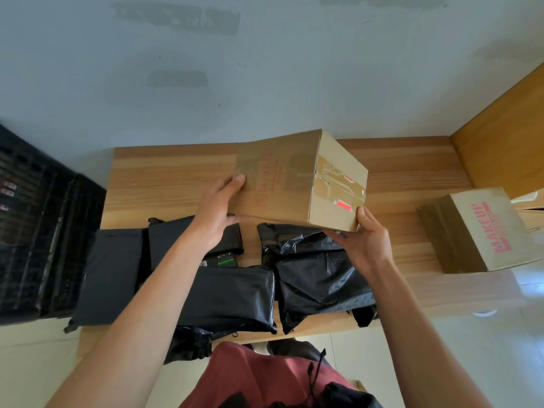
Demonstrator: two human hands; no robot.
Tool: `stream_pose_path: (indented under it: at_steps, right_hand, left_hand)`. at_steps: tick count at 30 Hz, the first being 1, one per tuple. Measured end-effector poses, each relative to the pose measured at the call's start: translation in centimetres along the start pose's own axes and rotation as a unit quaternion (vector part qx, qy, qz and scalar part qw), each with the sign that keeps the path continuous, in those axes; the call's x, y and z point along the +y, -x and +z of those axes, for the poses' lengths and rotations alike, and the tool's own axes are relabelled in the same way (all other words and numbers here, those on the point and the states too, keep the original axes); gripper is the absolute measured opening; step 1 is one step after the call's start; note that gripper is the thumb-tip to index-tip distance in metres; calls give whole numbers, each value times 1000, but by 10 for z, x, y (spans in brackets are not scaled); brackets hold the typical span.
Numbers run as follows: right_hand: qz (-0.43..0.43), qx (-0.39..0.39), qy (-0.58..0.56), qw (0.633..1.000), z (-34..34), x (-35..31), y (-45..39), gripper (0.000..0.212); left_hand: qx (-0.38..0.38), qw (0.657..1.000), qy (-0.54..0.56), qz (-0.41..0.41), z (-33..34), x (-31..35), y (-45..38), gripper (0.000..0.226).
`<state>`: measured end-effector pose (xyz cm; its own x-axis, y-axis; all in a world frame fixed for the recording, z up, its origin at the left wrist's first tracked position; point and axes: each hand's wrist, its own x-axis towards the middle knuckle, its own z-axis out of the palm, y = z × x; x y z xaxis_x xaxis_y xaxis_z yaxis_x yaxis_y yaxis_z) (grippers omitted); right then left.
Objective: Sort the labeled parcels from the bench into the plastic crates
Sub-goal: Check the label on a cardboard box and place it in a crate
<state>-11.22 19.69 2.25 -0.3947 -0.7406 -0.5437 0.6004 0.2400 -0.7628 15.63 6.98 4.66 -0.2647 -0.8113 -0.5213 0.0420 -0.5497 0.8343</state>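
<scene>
Black plastic-wrapped parcels (pixel 232 295) lie nearest on counter (pixel 176 178). Above them cardboard box (pixel 294 181) held off counter — left hand (pixel 215 213) flat against its side, fingers straight; right hand (pixel 368 240) cupping lower corner. Black crate (pixel 44 219) far left — second box (pixel 477 231) right.

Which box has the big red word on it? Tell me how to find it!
Look along the wooden bench to its far right end. A cardboard box rests there alone, apart from the black bags. Unlike the taped box in the hands, it reads MAKEUP in bold red letters.
</scene>
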Motion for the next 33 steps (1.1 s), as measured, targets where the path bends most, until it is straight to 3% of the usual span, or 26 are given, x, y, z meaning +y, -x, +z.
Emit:
stream_pose_path:
  at_steps: [2, 4, 8, 12, 14, 17, 19, 24, 27, 31, 33]
  right_hand:
    - [-3, 11, 34, 999, 2, 2, -2, 30]
    - [-23, 46, 117, 992, 6, 1, -3, 30]
    - [-70, 67, 227, 969, 23, -11, 7, 53]
    - [-20, -8, 173, 985, 47, -25, 22, 68]
    - [10, -64, 142, 988, 59, -28, 28, 59]
    - [34, -82, 117, 989, 68, -26, 30, 58]
    - [41, -56, 126, 990, 71, -23, 29, 56]
    - [-8, 21, 134, 991, 74, -13, 33, 27]
    - [-65, 38, 122, 990, 79, -5, 39, 28]
    - [-110, 65, 84, 988, 94, 10, 50, 32]
    - [-134, 80, 82, 984, 105, 18, 56, 39]
  left_hand:
    - [-6, 1000, 27, 2, 1, -1, 3, 30]
    - [14, 999, 20, 24, 2, -3, 5, 25]
    - [63, 992, -33, 101, 3, -7, 10, 19]
    - [71, 971, -116, 199, 6, -10, 18, 26]
    - [49, 959, -148, 238, 8, -13, 23, 31]
    - [39, 948, -168, 269, 7, -19, 28, 40]
    - [39, 944, -183, 273, 5, -24, 31, 47]
    - [26, 959, -162, 232, -3, -29, 38, 46]
    - [7, 964, -168, 204, -3, -25, 43, 46]
    - [107, 971, -130, 170, 2, -22, 55, 47]
    - [116, 973, -105, 167, 7, -26, 63, 47]
